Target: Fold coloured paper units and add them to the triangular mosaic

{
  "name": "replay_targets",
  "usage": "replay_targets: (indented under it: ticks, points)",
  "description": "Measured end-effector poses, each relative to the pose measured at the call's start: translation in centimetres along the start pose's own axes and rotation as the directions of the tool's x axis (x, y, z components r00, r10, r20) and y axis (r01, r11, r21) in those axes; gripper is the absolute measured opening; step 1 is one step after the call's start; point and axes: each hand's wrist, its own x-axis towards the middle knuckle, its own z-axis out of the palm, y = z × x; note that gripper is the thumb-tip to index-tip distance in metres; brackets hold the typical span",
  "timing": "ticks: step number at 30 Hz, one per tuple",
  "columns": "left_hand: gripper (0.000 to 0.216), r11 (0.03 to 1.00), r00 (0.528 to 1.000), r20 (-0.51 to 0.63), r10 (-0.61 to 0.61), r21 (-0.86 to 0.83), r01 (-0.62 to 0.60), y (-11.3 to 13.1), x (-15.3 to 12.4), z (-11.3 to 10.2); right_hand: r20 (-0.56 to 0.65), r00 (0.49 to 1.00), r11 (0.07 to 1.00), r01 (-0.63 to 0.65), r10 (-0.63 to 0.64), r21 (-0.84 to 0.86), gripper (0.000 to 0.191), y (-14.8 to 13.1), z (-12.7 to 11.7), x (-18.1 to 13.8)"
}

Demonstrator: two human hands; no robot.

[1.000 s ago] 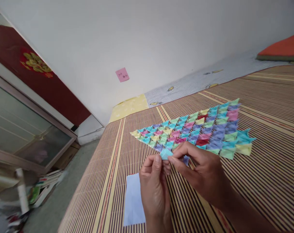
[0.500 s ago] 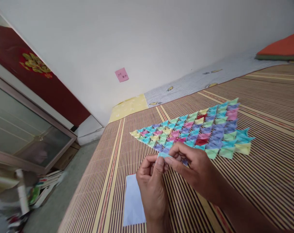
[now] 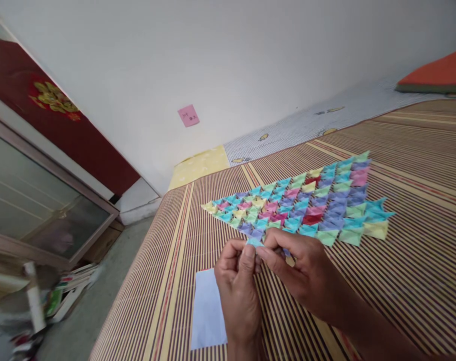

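Note:
Between my two hands is a small light-blue piece of folded paper (image 3: 254,242). My left hand (image 3: 238,281) pinches it under the thumb, and my right hand (image 3: 293,260) pinches its right side with thumb and forefinger. Most of the piece is hidden by the fingers. Just beyond the hands lies a triangular sheet of folded paper pieces (image 3: 310,200), joined in rows of blue, green, pink, yellow, purple and red. Left of my left wrist, a pale-blue sheet of paper (image 3: 208,313) lies flat, partly covered by the hand.
A striped bamboo mat (image 3: 168,301) covers the bed. Behind it stands a white wall with a pink note (image 3: 189,116). An orange folded cloth (image 3: 438,72) lies at the far right. On the left are a glass-panelled door (image 3: 36,195) and clutter on the floor (image 3: 58,301).
Both hands have shifted very slightly, the right thumb drawing back a little along the light-blue folded paper. Everything else stays where it was.

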Motion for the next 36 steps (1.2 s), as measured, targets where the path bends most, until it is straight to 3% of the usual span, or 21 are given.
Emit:
replay_targets:
  ticks: [6,11,19,22,26,29,36]
  points:
    - [0.022,1.000,0.999,0.021,-0.029,-0.001,0.029,0.0,0.2,0.6,-0.002,0.998,0.998,-0.065,0.065,0.000,0.030,0.5,-0.1,0.2]
    - [0.016,1.000,1.000,-0.009,-0.013,0.016,0.013,0.8,0.7,-0.5,0.070,0.995,0.997,-0.071,0.071,0.005,0.033,0.6,-1.3,0.6]
    - [0.007,0.991,0.993,0.122,-0.004,0.136,-0.012,1.6,0.8,-1.6,0.212,0.973,0.996,-0.086,0.091,-0.035,0.031,1.3,-1.8,0.5]
    - [0.008,0.984,0.994,0.113,0.011,0.177,-0.031,1.4,0.9,-1.7,0.158,0.985,0.997,-0.069,0.074,-0.038,0.020,1.4,-2.1,0.6]
    - [0.005,0.974,0.990,0.133,0.047,0.213,-0.075,1.2,1.0,-1.5,0.040,0.998,0.997,0.057,-0.055,-0.056,0.008,1.3,-2.2,0.9]
    - [0.004,0.971,0.987,0.152,0.055,0.221,-0.088,1.1,0.8,-1.3,0.045,0.991,0.992,0.124,-0.123,-0.025,0.009,1.3,-1.9,1.0]
    - [0.005,0.982,0.989,0.146,0.036,0.176,-0.062,0.8,0.7,-0.9,0.014,0.992,0.992,0.126,-0.126,-0.028,0.016,1.2,-1.4,0.8]
